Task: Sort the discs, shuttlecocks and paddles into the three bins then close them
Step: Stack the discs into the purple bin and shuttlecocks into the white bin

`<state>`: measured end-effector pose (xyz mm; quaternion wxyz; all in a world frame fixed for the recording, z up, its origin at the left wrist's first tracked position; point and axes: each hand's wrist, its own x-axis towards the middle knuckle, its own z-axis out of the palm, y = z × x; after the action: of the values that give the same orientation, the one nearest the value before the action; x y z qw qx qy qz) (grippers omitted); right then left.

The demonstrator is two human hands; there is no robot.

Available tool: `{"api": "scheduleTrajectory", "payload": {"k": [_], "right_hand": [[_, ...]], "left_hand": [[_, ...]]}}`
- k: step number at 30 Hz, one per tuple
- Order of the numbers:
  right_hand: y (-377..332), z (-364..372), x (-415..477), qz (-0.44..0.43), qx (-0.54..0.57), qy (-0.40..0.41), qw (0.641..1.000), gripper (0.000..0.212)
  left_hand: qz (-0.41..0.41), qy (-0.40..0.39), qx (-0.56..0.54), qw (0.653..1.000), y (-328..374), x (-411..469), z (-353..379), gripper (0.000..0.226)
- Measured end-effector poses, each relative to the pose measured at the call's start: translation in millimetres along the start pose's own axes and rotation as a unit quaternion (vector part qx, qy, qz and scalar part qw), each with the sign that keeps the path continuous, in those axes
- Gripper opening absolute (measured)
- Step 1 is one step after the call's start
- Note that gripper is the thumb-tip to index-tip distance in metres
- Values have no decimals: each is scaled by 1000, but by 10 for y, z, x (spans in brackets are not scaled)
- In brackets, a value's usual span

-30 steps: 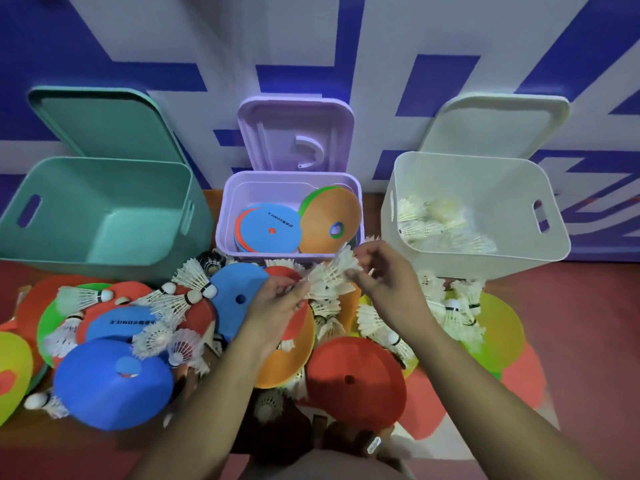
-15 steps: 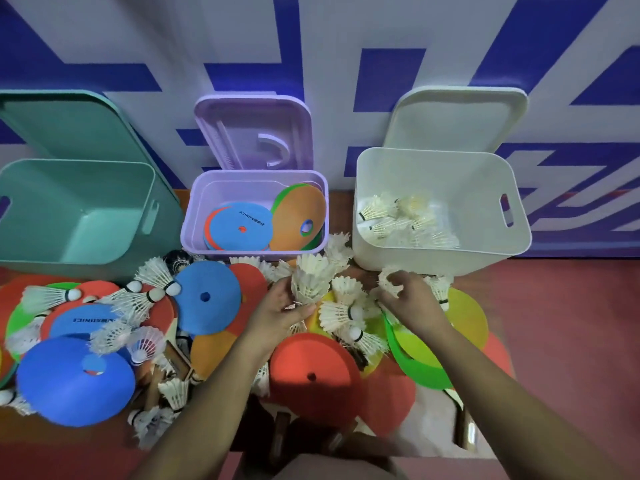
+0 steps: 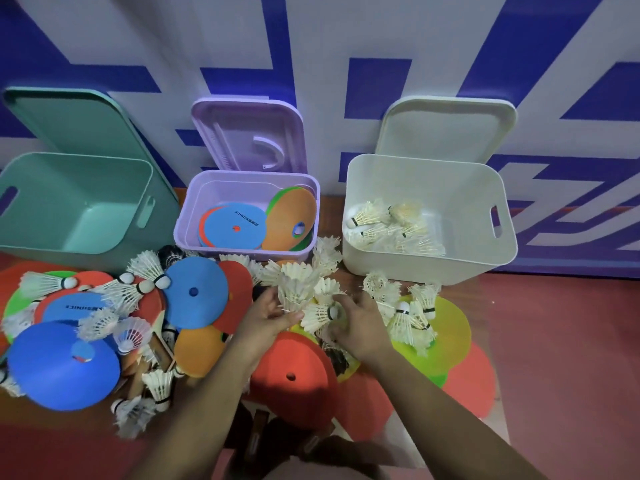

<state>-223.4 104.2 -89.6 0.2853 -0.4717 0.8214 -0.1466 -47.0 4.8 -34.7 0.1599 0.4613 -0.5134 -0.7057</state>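
Three open bins stand against the wall: a teal bin (image 3: 79, 244) with nothing visible inside, a purple bin (image 3: 188, 237) holding several discs, and a white bin (image 3: 429, 268) holding several shuttlecocks. A heap of coloured discs and white shuttlecocks covers the floor in front. My left hand (image 3: 263, 318) grips a stack of shuttlecocks (image 3: 296, 287) by its lower end. Just to its right, my right hand (image 3: 360, 327) curls its fingers around a lying shuttlecock (image 3: 317, 315). Dark paddle handles (image 3: 258, 436) poke out under a red disc (image 3: 291, 375).
Three lids lean on the blue and white wall behind the bins: teal lid (image 3: 76, 126), purple lid (image 3: 249, 136), white lid (image 3: 446, 129). A large blue disc (image 3: 64, 365) lies at the left. Bare red floor (image 3: 561, 341) lies to the right of the heap.
My right hand has moved left from the front of the white bin onto a shuttlecock beside my left hand. The left hand keeps holding the stack at about the same place.
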Motion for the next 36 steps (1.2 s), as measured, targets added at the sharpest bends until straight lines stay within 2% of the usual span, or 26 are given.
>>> {"api": "scheduleTrajectory", "payload": {"k": [2, 4, 6, 9, 13, 19, 23, 25, 26, 28, 29, 30, 31, 33, 36], "right_hand": [[-18, 47, 29, -22, -33, -9, 999, 46], [-25, 42, 57, -25, -25, -5, 999, 27], [2, -33, 65, -40, -10, -7, 999, 19], [51, -283, 32, -34, 88, 21, 995, 18], [-62, -706, -77, -10, 245, 81, 966, 19], [-316, -993, -191, -59, 336, 7, 940, 19], [-440, -902, -264, 1, 492, 17, 870, 16], [-475, -802, -323, 35, 546, -15, 837, 15], [-478, -746, -353, 50, 568, -43, 821, 22], [-461, -654, -421, 96, 630, -88, 766, 34], [-456, -651, -458, 109, 665, -99, 732, 33], [-447, -669, -477, 113, 682, -95, 716, 30], [-447, -724, -495, 110, 678, -76, 723, 28], [-424, -858, -499, 90, 630, -24, 771, 29], [-440, -1101, -453, -27, 462, 7, 886, 34]], "left_hand": [[4, 4, -2, 1000, -9, -27, 6, 56], [4, 8, -1, 1000, -3, -54, 5, 53], [6, 15, 0, 1000, 5, -79, -20, 53], [8, 32, 3, 999, 29, -106, -90, 53], [18, 37, 13, 999, 107, -163, -121, 49], [38, -20, -39, 998, 242, -227, 39, 60], [32, -67, -58, 996, 281, -296, 188, 56], [30, -80, -93, 992, 277, -352, 244, 54], [32, -87, -102, 990, 262, -379, 263, 53], [28, -92, -93, 991, 223, -424, 276, 54], [25, -92, -85, 992, 204, -435, 257, 55], [22, -87, -71, 993, 196, -444, 227, 56], [24, -73, -55, 995, 205, -463, 194, 57], [33, -31, 0, 999, 211, -467, 85, 58], [52, 12, 100, 994, 234, -452, -80, 47]]}}
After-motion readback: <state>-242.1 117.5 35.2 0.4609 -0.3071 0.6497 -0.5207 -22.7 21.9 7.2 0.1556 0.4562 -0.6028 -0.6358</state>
